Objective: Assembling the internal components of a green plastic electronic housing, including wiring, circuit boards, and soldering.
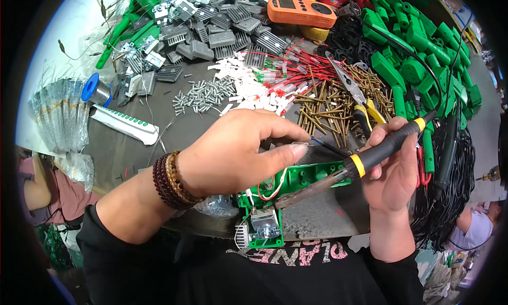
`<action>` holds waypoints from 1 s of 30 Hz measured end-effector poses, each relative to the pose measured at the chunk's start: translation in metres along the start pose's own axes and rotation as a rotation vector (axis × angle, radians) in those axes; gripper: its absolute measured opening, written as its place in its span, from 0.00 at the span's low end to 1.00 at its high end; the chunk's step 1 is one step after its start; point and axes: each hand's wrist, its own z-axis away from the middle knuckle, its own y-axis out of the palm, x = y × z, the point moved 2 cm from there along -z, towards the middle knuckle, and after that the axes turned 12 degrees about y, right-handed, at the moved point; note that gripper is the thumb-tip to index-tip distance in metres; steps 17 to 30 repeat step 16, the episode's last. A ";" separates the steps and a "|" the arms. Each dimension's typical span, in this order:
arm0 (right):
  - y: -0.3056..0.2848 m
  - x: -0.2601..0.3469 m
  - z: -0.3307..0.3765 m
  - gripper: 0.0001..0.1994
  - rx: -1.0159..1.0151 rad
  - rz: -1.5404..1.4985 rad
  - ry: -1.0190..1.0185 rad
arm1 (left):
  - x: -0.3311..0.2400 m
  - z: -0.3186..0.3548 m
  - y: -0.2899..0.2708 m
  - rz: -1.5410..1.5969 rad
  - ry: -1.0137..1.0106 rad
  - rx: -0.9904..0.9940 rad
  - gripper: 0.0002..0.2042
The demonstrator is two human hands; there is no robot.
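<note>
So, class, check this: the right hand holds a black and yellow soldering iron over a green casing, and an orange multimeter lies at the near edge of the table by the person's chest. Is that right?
One detail is wrong. The head view shows the orange multimeter at the far side of the table, beyond the red wires. The rest holds: the right hand holds the black and yellow soldering iron over the green casing.

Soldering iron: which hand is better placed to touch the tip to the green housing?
Right. The right hand already grips the soldering iron, tip resting at the green housing. The left hand pinches a thin wire above it.
</note>
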 end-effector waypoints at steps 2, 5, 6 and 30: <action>-0.001 0.000 0.000 0.18 -0.014 0.004 -0.002 | 0.003 -0.003 -0.001 -0.011 -0.008 0.016 0.11; 0.000 0.001 0.000 0.19 -0.016 0.024 -0.016 | 0.002 -0.004 -0.001 0.079 -0.068 -0.002 0.10; 0.000 0.002 0.000 0.19 -0.013 0.024 -0.012 | 0.004 -0.004 -0.002 0.079 -0.072 -0.006 0.10; -0.004 0.001 0.000 0.18 0.005 0.014 0.009 | -0.002 -0.010 -0.013 0.105 -0.180 0.194 0.12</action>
